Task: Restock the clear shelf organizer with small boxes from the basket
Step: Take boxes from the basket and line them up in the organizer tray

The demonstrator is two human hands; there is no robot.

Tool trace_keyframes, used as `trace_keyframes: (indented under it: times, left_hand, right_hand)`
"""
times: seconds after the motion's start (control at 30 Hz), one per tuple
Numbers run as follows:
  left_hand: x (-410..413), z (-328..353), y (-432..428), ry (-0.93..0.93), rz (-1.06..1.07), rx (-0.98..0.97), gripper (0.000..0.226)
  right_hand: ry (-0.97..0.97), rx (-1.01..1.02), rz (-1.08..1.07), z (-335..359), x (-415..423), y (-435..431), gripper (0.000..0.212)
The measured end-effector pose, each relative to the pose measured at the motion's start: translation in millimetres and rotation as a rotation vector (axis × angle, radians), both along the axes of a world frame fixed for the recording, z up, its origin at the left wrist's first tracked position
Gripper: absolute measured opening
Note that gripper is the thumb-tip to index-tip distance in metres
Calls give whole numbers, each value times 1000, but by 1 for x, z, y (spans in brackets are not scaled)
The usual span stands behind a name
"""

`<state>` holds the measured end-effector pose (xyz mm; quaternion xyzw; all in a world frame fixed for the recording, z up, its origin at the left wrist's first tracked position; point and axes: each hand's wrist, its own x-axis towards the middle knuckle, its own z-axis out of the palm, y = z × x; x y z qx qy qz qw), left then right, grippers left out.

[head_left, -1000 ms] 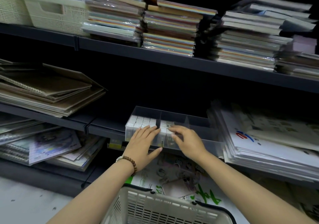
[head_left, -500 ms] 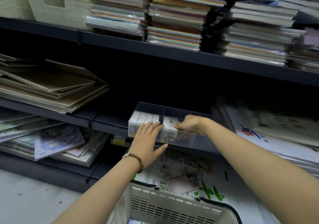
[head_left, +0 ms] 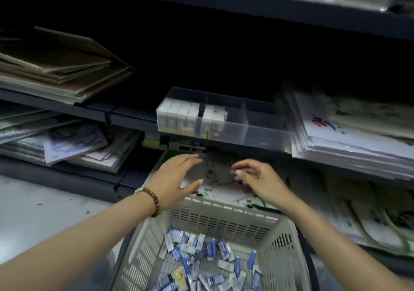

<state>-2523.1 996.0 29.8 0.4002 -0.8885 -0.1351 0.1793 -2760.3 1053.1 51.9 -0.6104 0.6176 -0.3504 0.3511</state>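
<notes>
L hand [head_left: 177, 178] flat, fingers straight & spread, holding nothing. R hand [head_left: 257, 179] loosely curled, blurred, nothing seen in it. Both hover over far rim of slotted beige plastic basket [head_left: 224, 221], w/ small blue/white boxes [head_left: 201, 255] loose inside. Clear rectangular organizer [head_left: 264, 131] w/ dividers sits on dark shelf [head_left: 130, 117] above. Upright white boxes [head_left: 179, 116] fill its left compartment & part of the 2nd.

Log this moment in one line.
left hand open, empty | right hand open, empty | organizer partly filled | small boxes in basket
</notes>
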Motion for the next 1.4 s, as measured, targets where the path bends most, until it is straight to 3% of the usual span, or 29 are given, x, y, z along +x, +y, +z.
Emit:
trace_keyframes:
  times: [0.1,0.2,0.33,0.47,0.63,0.9,0.97,1.07,1.13,1.2,1.23,1.3,1.4]
  left_hand:
    - [2,-49,25,-251,-44,222,64]
    - [6,-105,50,-376,-13,455,68]
    - [12,-173,74,-383,94,697,62]
    - [12,-225,84,-332,265,891,49]
    - [1,-266,85,-350,321,972,51]
    - [-4,-294,74,-290,433,894,40]
    - [-3,-299,73,-249,460,911,16]
    - [-2,-308,73,-251,448,958,16]
    - [-3,-312,75,-234,444,1009,24]
    - [-5,-310,75,-199,431,1040,25]
    - [-8,-311,76,-199,409,1033,25]
    - [-16,-312,77,-158,366,998,23]
    - [-29,-312,78,-70,302,947,7]
  right_hand:
    - [66,305,19,-79,-6,22,15]
    - [176,538,39,-155,-11,51,24]
    - [123,748,4,-224,-10,89,26]
    - [124,830,40,-259,-4,104,27]
    - [86,834,147,-286,16,104,33]
    - [323,828,213,-325,35,114,47]
    - [263,813,157,-330,37,115,40]
    - [119,692,-59,-326,29,110,19]
    - [166,526,-324,-319,14,105,13]
    - [361,441,-477,-316,-8,102,27]
    - [432,494,-461,-317,-18,103,41]
    - [507,688,-299,-320,-32,108,63]
    - [553,744,-114,-325,-32,114,68]
